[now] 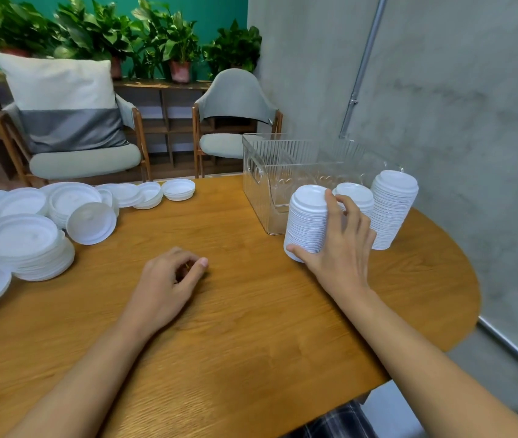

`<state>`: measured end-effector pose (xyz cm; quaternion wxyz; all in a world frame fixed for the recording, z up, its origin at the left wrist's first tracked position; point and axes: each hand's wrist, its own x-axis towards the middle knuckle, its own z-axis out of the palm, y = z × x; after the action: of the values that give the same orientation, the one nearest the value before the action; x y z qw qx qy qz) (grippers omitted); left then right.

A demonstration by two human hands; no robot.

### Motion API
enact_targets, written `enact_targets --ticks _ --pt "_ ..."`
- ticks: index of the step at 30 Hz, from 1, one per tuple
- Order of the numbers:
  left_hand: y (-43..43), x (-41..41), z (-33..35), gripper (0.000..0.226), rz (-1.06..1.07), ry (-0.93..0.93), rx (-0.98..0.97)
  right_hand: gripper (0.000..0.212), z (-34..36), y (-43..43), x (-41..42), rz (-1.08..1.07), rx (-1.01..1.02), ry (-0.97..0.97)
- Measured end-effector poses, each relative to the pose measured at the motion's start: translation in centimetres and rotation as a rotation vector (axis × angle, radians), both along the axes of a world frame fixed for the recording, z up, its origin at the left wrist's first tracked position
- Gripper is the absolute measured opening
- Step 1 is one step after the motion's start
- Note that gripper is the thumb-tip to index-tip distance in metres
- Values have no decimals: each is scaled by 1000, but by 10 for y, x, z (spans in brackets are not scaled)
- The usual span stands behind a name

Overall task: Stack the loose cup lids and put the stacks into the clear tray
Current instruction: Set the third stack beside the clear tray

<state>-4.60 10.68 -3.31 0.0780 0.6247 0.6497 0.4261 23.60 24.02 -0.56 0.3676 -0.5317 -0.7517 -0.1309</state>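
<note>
A wooden tabletop (pixel 235 311) fills the lower frame. Behind it, upper left, an armchair (pixel 87 159) carries a white-and-grey cushion (pixel 61 99); a second grey chair (pixel 235 115) stands at centre. Potted plants (pixel 175 42) line a wooden shelf (pixel 169 86) along the top. A grey wall (pixel 456 121) with a metal pipe (pixel 363 64) occupies the right.

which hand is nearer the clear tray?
Right. The right hand grips a tall lid stack just in front of the clear tray; the left hand rests curled mid-table, well away.

Café-like lounge (armchairs (pixel 87 137), potted plants (pixel 178 49), wooden table (pixel 235 311)).
</note>
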Motion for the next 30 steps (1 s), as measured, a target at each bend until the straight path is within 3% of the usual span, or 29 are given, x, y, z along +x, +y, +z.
enact_targets --ticks 6,13,18,30 --pt "-3 3 5 7 -8 9 35 116 2 -20 3 61 27 3" --pt "-19 10 24 49 63 197 7 97 4 -58 -24 252 17 28" --pt "-52 1 42 65 172 388 25 91 0 -79 -65 457 -59 14" --pt "-105 -64 34 63 473 585 28 83 -15 -91 -174 766 -353 62"
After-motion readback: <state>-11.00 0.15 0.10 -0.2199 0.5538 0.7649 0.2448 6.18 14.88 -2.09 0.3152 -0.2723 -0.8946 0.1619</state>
